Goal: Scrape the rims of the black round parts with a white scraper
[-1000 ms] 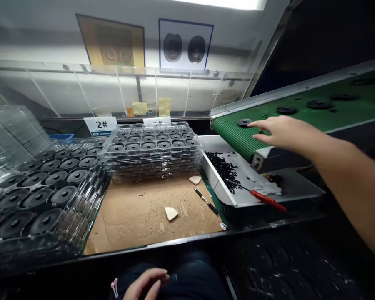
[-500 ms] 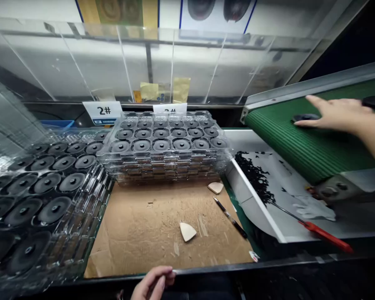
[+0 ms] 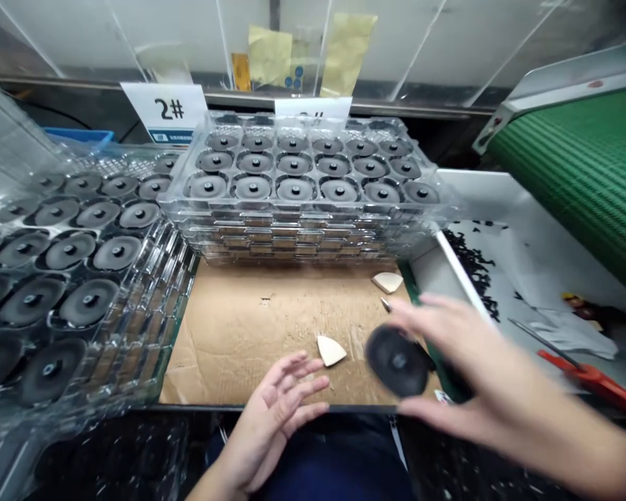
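My right hand [image 3: 462, 362], smeared by motion, grips a black oval rubber part [image 3: 396, 362] by its edges above the right side of the cardboard sheet [image 3: 229, 334]. A small raised knob shows at the part's middle. To the left, my left hand [image 3: 276, 410] hovers at the cardboard's front edge, fingers spread, holding nothing. Just beyond its fingertips lies a cream wedge-shaped piece [image 3: 331, 350]. Another cream wedge [image 3: 387, 282] rests farther back. A pen-like tool [image 3: 385, 304] is mostly hidden behind my right hand and the part.
Stacked clear trays [image 3: 302, 202] with similar black parts stand behind the cardboard; more trays [image 3: 130, 271] stand left. On the right are a white bin [image 3: 464, 278] with black scraps, a red-handled tool [image 3: 595, 379] and a green conveyor belt [image 3: 595, 167].
My right hand has come from the conveyor to above the cardboard, bringing a black part. My left hand has risen and spread its fingers. The view has tilted down.
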Tool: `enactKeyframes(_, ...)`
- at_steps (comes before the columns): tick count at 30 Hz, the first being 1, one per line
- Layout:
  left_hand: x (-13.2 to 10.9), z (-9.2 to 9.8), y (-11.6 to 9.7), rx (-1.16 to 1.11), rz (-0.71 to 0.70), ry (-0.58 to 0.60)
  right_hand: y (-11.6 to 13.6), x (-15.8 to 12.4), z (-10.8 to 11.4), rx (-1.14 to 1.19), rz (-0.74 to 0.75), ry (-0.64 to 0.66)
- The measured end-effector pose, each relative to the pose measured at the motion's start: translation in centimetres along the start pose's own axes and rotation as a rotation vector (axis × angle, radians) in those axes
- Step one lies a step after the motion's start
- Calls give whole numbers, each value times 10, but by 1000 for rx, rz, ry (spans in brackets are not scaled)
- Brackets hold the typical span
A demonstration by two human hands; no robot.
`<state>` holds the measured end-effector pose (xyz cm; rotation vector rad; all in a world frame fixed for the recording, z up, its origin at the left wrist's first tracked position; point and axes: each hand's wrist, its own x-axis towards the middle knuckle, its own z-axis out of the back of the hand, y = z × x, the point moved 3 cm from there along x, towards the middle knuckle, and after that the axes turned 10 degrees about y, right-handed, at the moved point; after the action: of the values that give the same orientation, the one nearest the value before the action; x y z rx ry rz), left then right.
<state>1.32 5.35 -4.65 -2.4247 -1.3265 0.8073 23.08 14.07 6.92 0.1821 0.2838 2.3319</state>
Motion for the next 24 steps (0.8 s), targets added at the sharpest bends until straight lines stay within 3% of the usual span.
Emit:
enactKeyframes(2,-1,-4,2,-17,5,79,43,-4,-49,171,50,18)
enactKeyframes(4,-2,-3,4,-7,14,101,65,-8,-83,311,2,-14)
enactKeyframes(8,-5,8,6,-5,30,35,79,-11,-116,506,-150,-98)
enactKeyframes(12,-9,15,7,-28,54,1,88,-7,-124,577,-176,-100)
enactKeyframes(24,-14,17,2,-88,56,5,98,3,-120,609,-116,-33)
